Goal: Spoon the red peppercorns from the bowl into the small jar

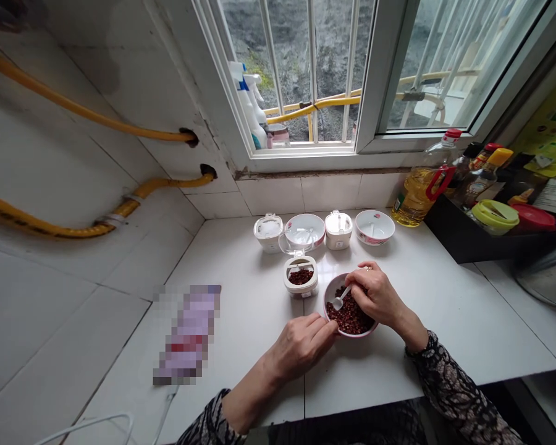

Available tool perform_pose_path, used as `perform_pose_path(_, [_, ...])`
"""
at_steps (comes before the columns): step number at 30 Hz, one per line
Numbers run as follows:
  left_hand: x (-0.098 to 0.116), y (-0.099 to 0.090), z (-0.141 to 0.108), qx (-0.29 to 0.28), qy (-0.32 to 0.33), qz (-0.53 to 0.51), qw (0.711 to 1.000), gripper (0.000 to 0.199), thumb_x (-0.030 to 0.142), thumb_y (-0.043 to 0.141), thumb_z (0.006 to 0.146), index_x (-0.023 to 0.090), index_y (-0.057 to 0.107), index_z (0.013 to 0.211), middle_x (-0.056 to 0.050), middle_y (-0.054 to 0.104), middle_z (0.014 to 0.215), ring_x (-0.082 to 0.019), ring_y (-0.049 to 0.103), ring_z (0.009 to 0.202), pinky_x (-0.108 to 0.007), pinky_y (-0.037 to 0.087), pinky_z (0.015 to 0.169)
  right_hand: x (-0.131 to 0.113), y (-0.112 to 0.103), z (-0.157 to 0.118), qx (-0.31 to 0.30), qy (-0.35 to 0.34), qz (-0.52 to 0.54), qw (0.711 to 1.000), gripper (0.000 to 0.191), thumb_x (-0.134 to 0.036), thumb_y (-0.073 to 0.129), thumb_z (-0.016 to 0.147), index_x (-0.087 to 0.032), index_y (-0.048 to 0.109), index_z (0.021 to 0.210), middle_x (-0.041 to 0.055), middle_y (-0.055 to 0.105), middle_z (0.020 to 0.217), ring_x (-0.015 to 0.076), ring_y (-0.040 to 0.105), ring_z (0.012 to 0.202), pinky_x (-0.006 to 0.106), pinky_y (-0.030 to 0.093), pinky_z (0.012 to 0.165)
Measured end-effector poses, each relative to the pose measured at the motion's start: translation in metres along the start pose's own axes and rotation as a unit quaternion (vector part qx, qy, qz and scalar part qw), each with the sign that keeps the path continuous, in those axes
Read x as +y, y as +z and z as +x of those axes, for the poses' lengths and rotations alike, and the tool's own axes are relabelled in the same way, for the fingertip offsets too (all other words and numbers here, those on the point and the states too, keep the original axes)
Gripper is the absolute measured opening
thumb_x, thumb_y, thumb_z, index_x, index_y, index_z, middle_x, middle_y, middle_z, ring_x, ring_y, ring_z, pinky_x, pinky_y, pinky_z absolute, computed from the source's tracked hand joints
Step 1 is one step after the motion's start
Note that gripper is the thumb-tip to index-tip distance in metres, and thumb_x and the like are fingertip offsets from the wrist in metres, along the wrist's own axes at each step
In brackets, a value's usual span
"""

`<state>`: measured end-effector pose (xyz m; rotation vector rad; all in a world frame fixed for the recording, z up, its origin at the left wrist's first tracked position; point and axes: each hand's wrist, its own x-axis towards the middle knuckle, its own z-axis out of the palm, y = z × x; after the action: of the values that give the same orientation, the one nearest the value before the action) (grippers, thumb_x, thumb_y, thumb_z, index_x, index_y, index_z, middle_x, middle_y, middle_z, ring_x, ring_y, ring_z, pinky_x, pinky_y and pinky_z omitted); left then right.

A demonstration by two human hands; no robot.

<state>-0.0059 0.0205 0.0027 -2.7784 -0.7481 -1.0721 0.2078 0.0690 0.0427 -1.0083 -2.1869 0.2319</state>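
Note:
My right hand (376,293) is closed on the handle of a small white spoon (338,302), whose bowl end dips among dark red-brown peppercorn-like grains (351,316). These grains lie in a round bowl with a pink rim (360,335) on the counter. At the bowl's near left side, my left hand (301,346) grips the rim, its fingers pressed together. Just left of the bowl stands a cream seasoning jar (300,290) with its clear lid raised. Similar dark grains fill part of this jar.
Behind stand two lidded jars (269,232) (338,230) and two white bowls (305,230) (374,227). An oil bottle (412,191) and a black condiment box (458,238) are at right. A pixelated purple item (189,334) with a white cable (167,408) lies left.

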Motion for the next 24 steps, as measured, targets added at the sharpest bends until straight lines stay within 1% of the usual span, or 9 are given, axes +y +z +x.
perform_pose_path(3, [0.0,0.0,0.0,0.003,0.0,0.001,1.0,0.013,0.018,0.044,0.102,0.014,0.056,0.099,0.0,0.059,0.067,-0.013,0.052,0.058,-0.026,0.037,0.051,-0.003,0.001,0.0,-0.007,0.032,0.046,0.998,0.022,-0.009,0.044,0.082,-0.022,0.06,0.075,-0.001,0.07,0.07,0.0144,0.057,0.061,0.038,0.045,0.089])
perform_pose_path(7, [0.001,-0.001,0.002,0.006,0.002,-0.002,1.0,0.013,0.018,0.044,0.102,0.014,0.056,0.099,0.0,0.06,0.068,-0.013,0.051,0.058,-0.026,0.037,0.051,-0.003,-0.005,0.002,0.035,0.138,0.096,0.985,0.021,-0.014,0.046,0.081,-0.023,0.063,0.072,0.0013,0.069,0.069,0.0193,0.063,0.076,0.034,0.048,0.079])
perform_pose_path(8, [0.001,-0.001,0.002,0.008,0.003,-0.003,1.0,0.013,0.018,0.044,0.102,0.014,0.056,0.099,0.0,0.06,0.068,-0.013,0.051,0.057,-0.026,0.037,0.051,-0.002,-0.007,0.002,0.04,0.163,0.115,0.979,0.02,-0.015,0.046,0.08,-0.023,0.063,0.071,0.0009,0.067,0.066,0.0191,0.062,0.074,0.033,0.048,0.076])
perform_pose_path(11, [0.001,-0.001,0.002,0.009,0.002,-0.006,1.0,0.014,0.018,0.042,0.103,0.014,0.055,0.098,0.0,0.061,0.068,-0.013,0.05,0.057,-0.026,0.037,0.051,-0.002,-0.01,0.004,0.035,0.227,0.188,0.955,0.019,-0.018,0.046,0.078,-0.021,0.062,0.07,-0.002,0.061,0.057,0.0156,0.058,0.059,0.029,0.047,0.067])
perform_pose_path(14, [0.0,0.0,0.001,0.004,0.001,-0.004,1.0,0.015,0.018,0.041,0.103,0.015,0.056,0.098,0.0,0.06,0.068,-0.014,0.051,0.058,-0.026,0.038,0.051,-0.002,-0.011,0.004,0.035,0.26,0.231,0.937,0.018,-0.02,0.046,0.078,-0.02,0.063,0.071,-0.0033,0.058,0.054,0.0138,0.054,0.053,0.026,0.044,0.058])
perform_pose_path(16, [0.0,-0.001,0.001,0.002,0.0,-0.001,1.0,0.016,0.018,0.041,0.103,0.015,0.056,0.098,0.0,0.06,0.068,-0.013,0.051,0.058,-0.025,0.039,0.051,-0.002,-0.01,0.004,0.039,0.253,0.213,0.943,0.018,-0.02,0.046,0.078,-0.02,0.063,0.071,-0.0029,0.058,0.054,0.0143,0.055,0.054,0.026,0.044,0.058])
perform_pose_path(19, [0.001,-0.001,0.001,0.001,-0.002,0.001,1.0,0.017,0.019,0.041,0.103,0.015,0.056,0.098,0.0,0.06,0.068,-0.013,0.052,0.058,-0.025,0.039,0.051,-0.001,-0.005,0.002,0.048,0.194,0.129,0.971,0.02,-0.016,0.047,0.079,-0.022,0.063,0.07,-0.0003,0.065,0.061,0.0179,0.061,0.067,0.031,0.048,0.07])
perform_pose_path(22, [0.001,-0.001,0.002,0.001,0.0,-0.001,1.0,0.015,0.018,0.042,0.103,0.015,0.056,0.097,0.0,0.06,0.067,-0.013,0.051,0.057,-0.026,0.038,0.05,-0.002,0.001,0.001,0.026,0.125,0.069,0.989,0.021,-0.012,0.048,0.079,-0.023,0.064,0.071,0.0005,0.071,0.071,0.0194,0.064,0.076,0.037,0.049,0.084])
perform_pose_path(24, [0.001,-0.001,0.002,0.004,0.002,-0.001,1.0,0.014,0.017,0.043,0.102,0.014,0.056,0.097,0.0,0.06,0.067,-0.014,0.051,0.057,-0.026,0.038,0.05,-0.003,0.002,0.001,0.008,0.11,0.065,0.992,0.022,-0.01,0.048,0.079,-0.023,0.064,0.072,0.0005,0.072,0.073,0.0193,0.064,0.078,0.038,0.049,0.087])
